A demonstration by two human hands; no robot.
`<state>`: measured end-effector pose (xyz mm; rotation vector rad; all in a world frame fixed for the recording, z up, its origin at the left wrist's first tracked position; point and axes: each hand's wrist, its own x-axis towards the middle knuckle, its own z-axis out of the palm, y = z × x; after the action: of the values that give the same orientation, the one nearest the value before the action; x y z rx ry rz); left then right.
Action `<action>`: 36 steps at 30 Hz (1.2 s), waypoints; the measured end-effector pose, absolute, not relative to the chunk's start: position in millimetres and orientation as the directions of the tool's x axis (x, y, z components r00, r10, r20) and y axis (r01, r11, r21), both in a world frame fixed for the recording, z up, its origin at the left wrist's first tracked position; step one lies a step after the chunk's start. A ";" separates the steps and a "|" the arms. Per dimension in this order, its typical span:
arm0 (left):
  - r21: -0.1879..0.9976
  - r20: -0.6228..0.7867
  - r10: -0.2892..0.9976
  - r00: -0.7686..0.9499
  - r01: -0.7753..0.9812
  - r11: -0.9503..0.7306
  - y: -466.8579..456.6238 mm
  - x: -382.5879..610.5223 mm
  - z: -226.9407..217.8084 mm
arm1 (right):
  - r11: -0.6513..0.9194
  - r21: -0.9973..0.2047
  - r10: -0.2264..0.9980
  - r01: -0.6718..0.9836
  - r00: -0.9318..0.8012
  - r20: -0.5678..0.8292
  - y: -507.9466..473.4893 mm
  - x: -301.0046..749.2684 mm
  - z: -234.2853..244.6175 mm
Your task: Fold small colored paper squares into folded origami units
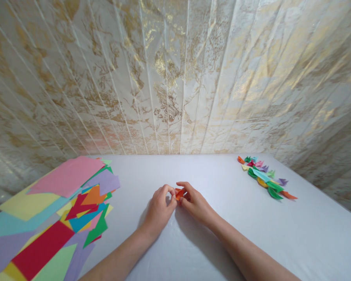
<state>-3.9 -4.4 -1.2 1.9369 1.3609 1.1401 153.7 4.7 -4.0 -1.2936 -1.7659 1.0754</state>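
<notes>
Left hand (161,203) and right hand (197,203) pinch the orange paper (179,194), likely for fine control; sheets (52,240) lie left of the grip, folded pieces (261,175) right, seemingly kept apart.

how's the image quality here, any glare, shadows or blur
In the head view, golden glints on the patterned backdrop; in the head view, a soft shadow on the white table beside the right forearm; in the head view, the backdrop smeared toward the right edge, and the orange paper too small to read its folds.
</notes>
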 end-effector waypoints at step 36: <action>0.944 0.167 0.986 0.018 0.287 -0.165 6.5 -4.7 -12.7 | 0.231 -0.828 0.949 0.511 -0.306 0.076 -3.2 146.3 -1.1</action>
<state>-4.7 6.5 -12.7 1.5496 1.3427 1.1871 146.3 -3.2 -1.1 -1.3368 -1.9156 0.9545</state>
